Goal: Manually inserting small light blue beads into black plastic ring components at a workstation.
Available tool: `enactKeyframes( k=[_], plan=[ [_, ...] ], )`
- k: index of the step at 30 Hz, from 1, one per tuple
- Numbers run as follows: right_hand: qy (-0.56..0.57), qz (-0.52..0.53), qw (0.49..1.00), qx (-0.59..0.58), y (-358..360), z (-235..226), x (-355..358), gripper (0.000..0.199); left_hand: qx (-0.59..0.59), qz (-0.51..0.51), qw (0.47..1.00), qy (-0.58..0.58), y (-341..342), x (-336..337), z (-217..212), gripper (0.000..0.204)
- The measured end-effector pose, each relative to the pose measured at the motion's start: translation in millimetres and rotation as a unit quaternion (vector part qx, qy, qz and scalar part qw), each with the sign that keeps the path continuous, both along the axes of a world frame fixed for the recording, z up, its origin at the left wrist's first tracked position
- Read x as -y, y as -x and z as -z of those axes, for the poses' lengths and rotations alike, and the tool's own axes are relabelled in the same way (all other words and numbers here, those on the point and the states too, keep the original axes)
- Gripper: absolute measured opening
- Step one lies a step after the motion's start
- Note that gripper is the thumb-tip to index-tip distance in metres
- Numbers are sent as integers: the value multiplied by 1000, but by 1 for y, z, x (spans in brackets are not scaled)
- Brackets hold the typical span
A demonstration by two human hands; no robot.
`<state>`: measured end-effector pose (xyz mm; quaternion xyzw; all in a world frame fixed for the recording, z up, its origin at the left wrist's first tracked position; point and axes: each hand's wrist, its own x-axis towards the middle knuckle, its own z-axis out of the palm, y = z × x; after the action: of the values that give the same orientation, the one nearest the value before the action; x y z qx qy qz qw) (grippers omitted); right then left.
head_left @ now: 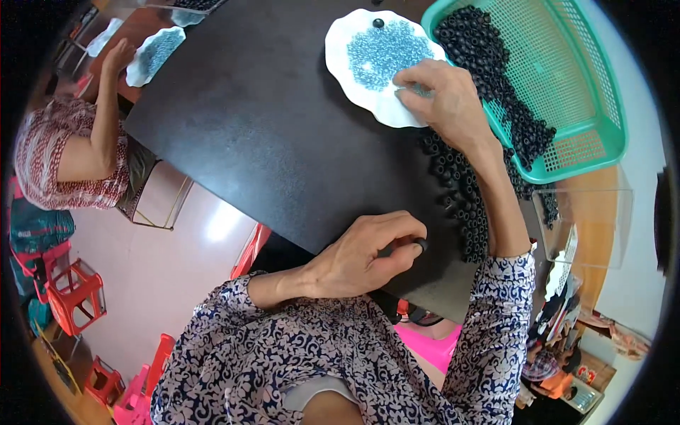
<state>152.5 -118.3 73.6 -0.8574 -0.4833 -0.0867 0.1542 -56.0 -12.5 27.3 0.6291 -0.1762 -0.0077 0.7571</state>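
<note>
Near the table's front edge, my left hand (358,255) pinches a small round black part (421,245) between thumb and forefinger. My right hand (453,103) reaches over the near right rim of a white wavy-edged plate (338,46). Its thumb and forefinger come together low over the plate; whatever lies between them is too small to make out. Many tiny clear bluish beads (386,57) cover the middle of the plate. One black part (378,23) sits among the beads at the far side. Beneath my right forearm, many black ring-shaped parts (457,184) lie heaped on the table.
A green mesh basket (613,127) holding more black parts (474,42) stands right of the plate. A clear plastic box (591,227) is at the right edge of the dark table (248,106). Another person (71,149) sits far left beside a second plate (157,55). Red stools (74,297) stand on the floor.
</note>
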Motion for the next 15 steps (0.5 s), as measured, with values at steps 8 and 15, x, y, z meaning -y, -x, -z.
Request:
enactKeyframes(
  k=[8,15],
  plan=[
    [-7,-10,1000,23,2,11,-9,17,-64,-23,996,-53,3,-2,-6,18],
    [-212,114,925,-295,41,-21,24,21,-181,-11,983,25,3,2,-7,16]
  ],
)
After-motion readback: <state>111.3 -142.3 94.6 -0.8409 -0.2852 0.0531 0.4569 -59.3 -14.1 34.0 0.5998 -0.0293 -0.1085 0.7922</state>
